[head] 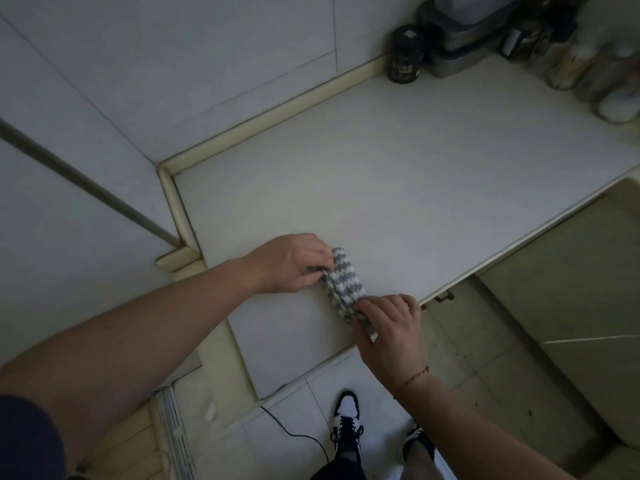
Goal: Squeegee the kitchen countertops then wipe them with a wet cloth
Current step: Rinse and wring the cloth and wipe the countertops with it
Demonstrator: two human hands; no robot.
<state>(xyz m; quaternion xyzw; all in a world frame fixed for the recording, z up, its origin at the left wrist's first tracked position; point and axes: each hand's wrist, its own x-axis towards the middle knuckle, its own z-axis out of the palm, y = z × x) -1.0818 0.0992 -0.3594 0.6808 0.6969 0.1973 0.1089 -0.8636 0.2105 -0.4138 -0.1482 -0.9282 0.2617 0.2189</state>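
A grey-and-white patterned cloth (pixel 343 282), folded into a narrow strip, lies on the pale countertop (pixel 398 188) near its front edge. My left hand (pixel 291 265) pinches the cloth's far left end with curled fingers. My right hand (pixel 388 323) grips the near end of the strip at the counter's edge. No squeegee is in view.
A dark jar (pixel 406 54), a stacked grey container (pixel 464 36) and several glass jars (pixel 588 67) crowd the back right corner. A raised cream rim (pixel 270 116) borders the counter against the tiled wall. Cabinet doors (pixel 571 271) and my shoes (pixel 346 420) lie below.
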